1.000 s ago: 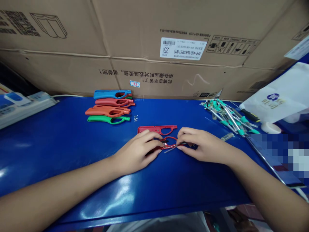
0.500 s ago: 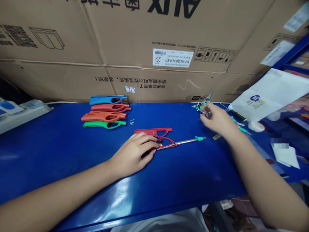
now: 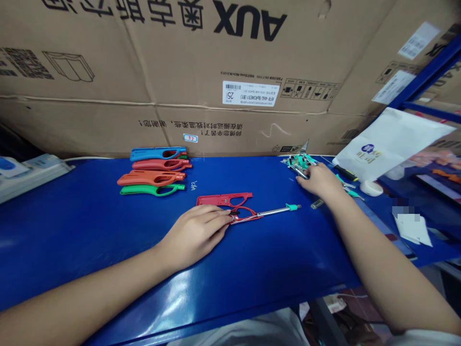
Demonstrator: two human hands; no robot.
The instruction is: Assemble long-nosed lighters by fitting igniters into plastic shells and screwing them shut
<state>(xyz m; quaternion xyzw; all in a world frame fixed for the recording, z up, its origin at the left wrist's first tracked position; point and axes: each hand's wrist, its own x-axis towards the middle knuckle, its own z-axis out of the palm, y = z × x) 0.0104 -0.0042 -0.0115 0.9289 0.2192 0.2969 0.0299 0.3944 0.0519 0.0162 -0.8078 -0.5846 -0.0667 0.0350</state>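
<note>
My left hand (image 3: 200, 233) lies over the handle end of a red lighter (image 3: 248, 211), its fingers closed on it against the table. From that lighter a metal tube (image 3: 275, 211) with a teal piece near its tip points right. Just behind it lies a separate red handle shell (image 3: 225, 199). My right hand (image 3: 319, 180) is at a pile of teal and metal parts (image 3: 298, 161) at the back right. Its thumb and fingers are drawn together beside a shiny metal piece; what lies between them is partly hidden.
Blue, red, orange and green lighter handles (image 3: 153, 179) lie in a row at the back left. A large cardboard box (image 3: 180, 86) stands behind the blue table (image 3: 252, 278). To the right are a screwdriver (image 3: 345, 172), a white bag (image 3: 389, 144) and a white power strip (image 3: 39, 173) at far left.
My right hand has reached down into the parts pile, and its fingers have closed there. My left hand stays on the red lighter. The whole view has shifted slightly.
</note>
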